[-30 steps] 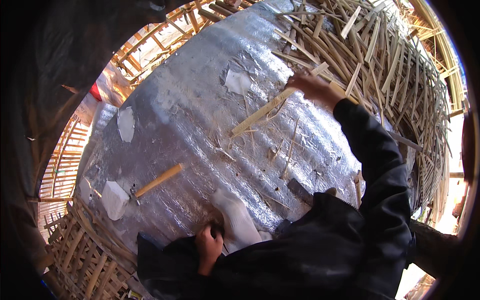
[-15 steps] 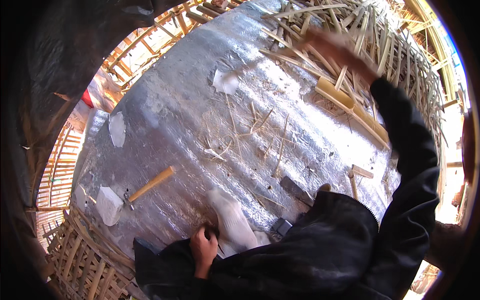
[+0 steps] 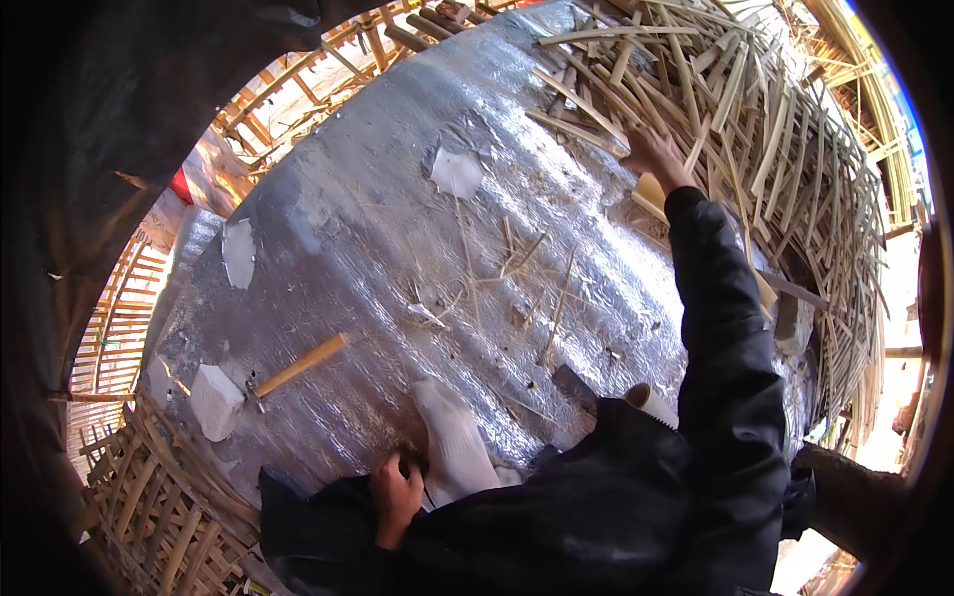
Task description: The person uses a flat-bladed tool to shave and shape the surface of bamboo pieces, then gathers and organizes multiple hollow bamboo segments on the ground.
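The right hand [image 3: 654,157] is at the bamboo strips [image 3: 740,109] heaped along the upper-right edge of the foil-covered surface [image 3: 348,238]; whether it pinches one, I cannot tell. The left hand [image 3: 397,495] curls beside a socked foot [image 3: 452,437] near the lower edge, its grip unclear.

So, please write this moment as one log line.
right hand: at wood strips, hold unclear | left hand: beside white sock | hammer: on silver sheet

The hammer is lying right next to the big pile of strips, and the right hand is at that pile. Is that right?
Not quite: the head view shows the hammer beside the white block, far from the pile of strips. The right hand is at that pile.
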